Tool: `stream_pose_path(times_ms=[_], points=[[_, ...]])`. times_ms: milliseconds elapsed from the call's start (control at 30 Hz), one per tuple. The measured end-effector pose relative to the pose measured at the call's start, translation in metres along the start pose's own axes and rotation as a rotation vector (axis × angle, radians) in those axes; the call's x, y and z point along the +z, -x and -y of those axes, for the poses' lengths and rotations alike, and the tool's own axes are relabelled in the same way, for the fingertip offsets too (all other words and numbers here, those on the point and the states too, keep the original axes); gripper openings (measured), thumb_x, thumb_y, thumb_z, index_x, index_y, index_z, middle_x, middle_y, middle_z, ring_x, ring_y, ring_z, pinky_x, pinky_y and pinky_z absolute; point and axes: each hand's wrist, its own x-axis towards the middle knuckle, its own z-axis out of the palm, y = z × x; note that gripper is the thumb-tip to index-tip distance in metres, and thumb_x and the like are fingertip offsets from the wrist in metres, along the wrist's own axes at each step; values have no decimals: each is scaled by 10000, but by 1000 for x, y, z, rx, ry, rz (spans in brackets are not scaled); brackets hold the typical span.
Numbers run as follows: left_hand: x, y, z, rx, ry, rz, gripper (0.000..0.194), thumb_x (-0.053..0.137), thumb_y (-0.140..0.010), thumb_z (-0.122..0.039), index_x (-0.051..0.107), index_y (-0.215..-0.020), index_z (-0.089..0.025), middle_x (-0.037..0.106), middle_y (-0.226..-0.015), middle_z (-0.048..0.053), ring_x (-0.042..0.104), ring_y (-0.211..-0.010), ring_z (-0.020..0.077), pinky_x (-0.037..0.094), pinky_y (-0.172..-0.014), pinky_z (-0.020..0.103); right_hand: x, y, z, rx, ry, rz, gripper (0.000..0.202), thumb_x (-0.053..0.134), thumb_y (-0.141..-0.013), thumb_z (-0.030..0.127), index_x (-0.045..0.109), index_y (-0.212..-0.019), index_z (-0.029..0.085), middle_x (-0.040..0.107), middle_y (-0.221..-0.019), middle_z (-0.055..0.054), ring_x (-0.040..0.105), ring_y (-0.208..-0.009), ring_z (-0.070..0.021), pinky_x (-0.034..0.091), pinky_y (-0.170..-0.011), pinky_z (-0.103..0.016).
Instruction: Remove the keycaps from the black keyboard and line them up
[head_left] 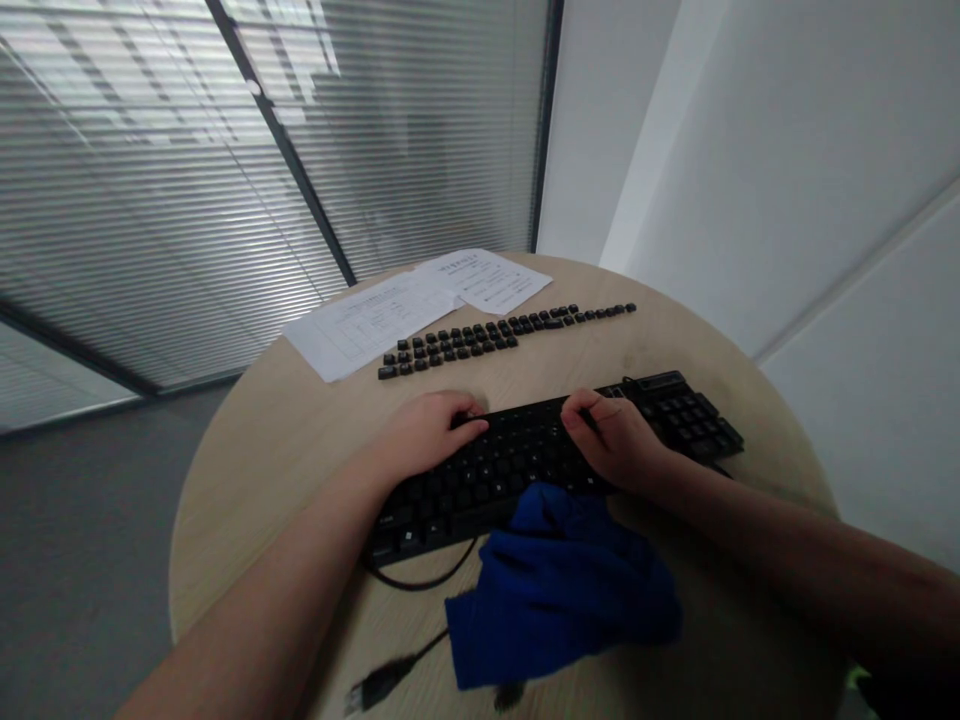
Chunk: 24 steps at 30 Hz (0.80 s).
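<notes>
A black keyboard point(487, 465) lies at a slant across the round table. My left hand point(424, 432) is closed at its far left edge, fingers curled over the rim and thumb on top. Over the right half of the keys is my right hand point(616, 440), its fingers curled in and closed. Whatever may be between those fingertips is hidden. A crumpled blue cloth point(555, 590) rests against the near edge of the keyboard, partly over it, just below my right hand. Beyond the keyboard, loose black keycaps point(465, 345) stand in slanting rows.
Printed sheets of paper point(375, 320) lie at the table's far left. A black cable with a USB plug point(375, 688) comes out beside the cloth at the near edge. A small dark-bristled thing point(508, 695) pokes out under the cloth. Glass with blinds point(420, 130) stands behind the table point(247, 470).
</notes>
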Motion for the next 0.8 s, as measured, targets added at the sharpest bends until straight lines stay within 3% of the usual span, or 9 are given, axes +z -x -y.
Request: stream_pose_path(times_ms=[167, 467, 667, 800], points=[[0, 0, 0, 0, -4, 15, 243, 544, -918, -403, 695, -920, -212, 687, -865, 35, 609, -778, 202, 423, -713, 325, 0, 2, -1, -40, 5, -33, 205, 436, -940, 278, 520, -766, 213, 541, -549, 21, 502, -471, -128, 356, -515, -250], [1, 0, 1, 8, -2, 4, 262, 529, -917, -424, 687, -898, -215, 683, -856, 32, 610, -789, 203, 425, -708, 321, 1, 3, -2, 27, -37, -37, 225, 467, -935, 308, 502, -731, 222, 508, -529, 28, 471, -464, -127, 345, -503, -264], [2, 1, 3, 9, 5, 3, 259, 540, -915, -425, 703, -927, -224, 690, -869, 33, 617, -809, 207, 430, -722, 320, 9, 12, -13, 191, -276, -263, 272, 403, -1019, 376, 480, -800, 233, 479, -531, 47, 465, -476, -124, 390, -504, -252], [2, 2, 3, 24, 13, -17, 240, 554, -909, -386, 712, -976, -219, 698, -898, 45, 626, -813, 215, 449, -742, 336, 8, 11, -13, 84, -227, -188, 229, 454, -1001, 363, 495, -818, 231, 494, -558, 42, 484, -501, -129, 387, -517, -263]])
